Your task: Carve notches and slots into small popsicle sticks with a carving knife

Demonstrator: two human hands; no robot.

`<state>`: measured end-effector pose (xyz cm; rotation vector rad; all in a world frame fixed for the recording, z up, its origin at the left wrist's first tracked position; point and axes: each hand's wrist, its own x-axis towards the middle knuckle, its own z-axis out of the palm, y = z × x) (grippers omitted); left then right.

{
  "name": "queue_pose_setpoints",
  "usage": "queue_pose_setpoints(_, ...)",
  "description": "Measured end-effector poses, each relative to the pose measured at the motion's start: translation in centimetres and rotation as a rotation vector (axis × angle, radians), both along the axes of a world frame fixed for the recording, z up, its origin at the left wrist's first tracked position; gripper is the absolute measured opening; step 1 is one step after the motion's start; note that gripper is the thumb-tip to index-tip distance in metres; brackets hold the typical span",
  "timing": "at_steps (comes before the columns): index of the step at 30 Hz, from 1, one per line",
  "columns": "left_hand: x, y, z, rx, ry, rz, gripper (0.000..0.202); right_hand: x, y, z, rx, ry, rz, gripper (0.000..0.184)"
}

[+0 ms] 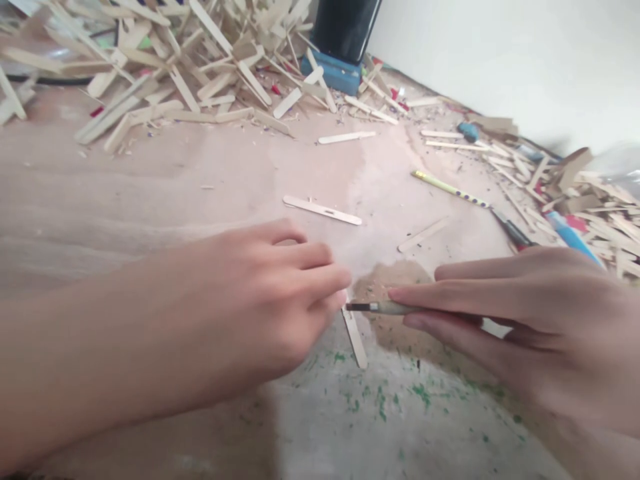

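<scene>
My left hand (280, 293) is closed, its fingertips bent down onto the upper end of a wooden craft stick (356, 340) lying on the table. That end of the stick is partly hidden by my fingers. In my right hand (530, 320) I hold a slim tool (393, 307) with a flat dark tip, a silver collar and a pale handle. Its tip meets the stick beside my left fingertips; whether it is a brush or a blade I cannot tell. Beyond my left hand lies another craft stick (323, 211) with a small dark mark or slot near its middle.
A large heap of craft sticks (200, 60) fills the back left, another pile (615, 227) the right. A black object (345, 30) stands in a blue base (333, 72). A yellow pencil (450, 188) and a thin stick (424, 235) lie on the stained table (150, 180).
</scene>
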<state>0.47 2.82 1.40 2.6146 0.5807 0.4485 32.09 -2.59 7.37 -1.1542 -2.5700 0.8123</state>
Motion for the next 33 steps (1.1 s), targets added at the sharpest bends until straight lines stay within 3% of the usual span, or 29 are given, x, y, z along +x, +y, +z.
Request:
queue_pose_setpoints(3,0.0,0.2,0.4,0.246,0.028,-0.247,0.069,0.8,0.0,0.0,0.068,-0.009,-0.037,0.030)
queue_pose_setpoints(7,0.0,-0.1,1.1,0.454,0.102,-0.257,0.069,1.9,-0.4,-0.1,0.151,-0.031,-0.057,0.030)
queue_pose_setpoints(11,0.2,-0.4,0.8,0.582,0.159,-0.343,0.063,2.2,-0.7,-0.1,0.062,0.006,-0.201,0.029)
queue_pose_setpoints(13,0.4,-0.3,0.1,0.572,0.170,-0.354,0.054,2.0,-0.6,-0.1,-0.028,0.061,-0.298,0.027)
queue_pose_setpoints(16,0.9,0.2,-0.6,0.469,0.067,-0.240,0.045,1.1,-0.1,-0.3,-0.018,0.122,-0.431,0.023)
queue_pose_setpoints(18,1.3,0.7,-0.5,0.461,0.071,-0.296,0.039,0.0,0.7,-0.7,-0.010,0.188,-0.506,0.019)
queue_pose_setpoints(21,1.8,1.1,0.1,0.427,0.057,-0.312,0.033,-2.1,2.4,-2.1,-0.026,0.315,-0.592,0.014)
queue_pose_setpoints(23,1.9,1.3,0.1,0.406,0.035,-0.298,0.034,-3.5,3.5,-3.5,-0.055,0.392,-0.615,0.024)
queue_pose_setpoints(27,1.5,1.9,-1.7,0.380,-0.019,-0.285,0.035,-5.6,4.4,-6.4,-0.079,0.514,-0.647,0.032)
queue_pose_setpoints(33,1.7,3.9,-7.0,0.401,-0.126,-0.284,0.016,-5.7,2.9,-8.6,-0.042,0.587,-0.654,0.031)
